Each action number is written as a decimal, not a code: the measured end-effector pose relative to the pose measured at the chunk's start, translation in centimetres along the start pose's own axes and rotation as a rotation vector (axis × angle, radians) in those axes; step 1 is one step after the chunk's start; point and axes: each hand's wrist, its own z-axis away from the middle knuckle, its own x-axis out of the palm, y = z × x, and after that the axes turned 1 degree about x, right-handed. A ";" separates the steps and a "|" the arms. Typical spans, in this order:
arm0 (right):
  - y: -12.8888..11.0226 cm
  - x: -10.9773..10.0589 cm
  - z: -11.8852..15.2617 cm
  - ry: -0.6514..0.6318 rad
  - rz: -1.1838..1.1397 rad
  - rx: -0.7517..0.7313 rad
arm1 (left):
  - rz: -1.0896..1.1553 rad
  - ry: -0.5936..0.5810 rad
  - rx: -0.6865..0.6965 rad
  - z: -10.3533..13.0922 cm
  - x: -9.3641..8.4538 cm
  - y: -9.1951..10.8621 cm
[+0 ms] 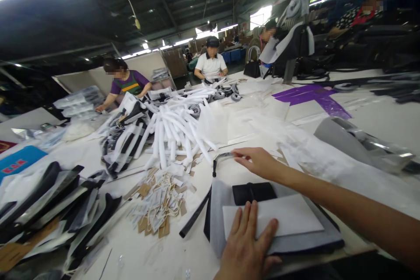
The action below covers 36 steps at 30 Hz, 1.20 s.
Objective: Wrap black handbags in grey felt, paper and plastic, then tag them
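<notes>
My left hand (247, 238) lies flat, fingers spread, on a white sheet (285, 221). That sheet rests on light grey wrapping (216, 210), which covers most of a dark, flat bag (331, 234) at the table's near edge. Beyond the fingertips is a small black piece (254, 192) with a band across it, lying on the grey layer. Above the bag, my right hand (257, 162) is closed in a pinch on the end of a thin dark strap (224, 155). The strap runs down to a knot or loop at the bag's left corner, where another dark strap end (196, 212) lies on the table.
Left of the bag are a heap of corded paper tags (160, 203) and stacked black bags (62, 210). Farther back lie many white foam tubes (173, 129). Purple plastic (311, 96) and clear wrap (377, 144) are to the right. Two people (126, 81) (211, 63) work across the table.
</notes>
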 end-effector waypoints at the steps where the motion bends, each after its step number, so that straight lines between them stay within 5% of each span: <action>1: -0.6 1.2 -3.1 -0.034 0.008 0.008 | -0.010 0.031 0.005 0.0 0.1 -0.1; 5: -2.5 6.9 -12.4 -0.148 0.073 0.096 | -0.058 0.193 0.020 -0.1 1.1 -0.3; 9: -3.8 10.6 -16.0 -0.183 0.095 0.170 | -0.118 0.256 0.018 0.5 3.1 -0.1; 13: -4.1 10.7 -16.2 -0.148 -0.012 0.167 | -0.118 0.173 0.007 0.9 3.6 -0.2; 17: -4.7 7.6 -14.5 -0.102 -0.229 0.096 | -0.039 0.116 0.027 0.5 1.8 -0.5; 23: -5.0 -2.4 -4.5 0.019 -0.433 -0.112 | 0.051 -0.065 0.010 0.2 0.0 -0.4; 25: -4.1 -6.0 1.0 0.101 -0.223 -0.296 | 0.062 -0.099 0.014 0.0 -0.3 -0.4; 28: -1.6 -9.4 10.4 0.083 0.027 -0.309 | 0.117 -0.165 0.003 -1.0 -1.2 -0.9; 30: 0.3 -10.2 16.5 -0.014 0.148 -0.287 | 0.165 -0.235 0.006 -1.9 -2.3 -1.4; 32: 1.8 -9.8 21.7 0.043 0.237 -0.278 | 0.217 -0.334 0.016 -2.9 -3.6 -1.9; 36: 2.4 -6.0 27.8 0.073 0.305 -0.233 | 0.318 -0.514 -0.006 -4.3 -5.5 -2.6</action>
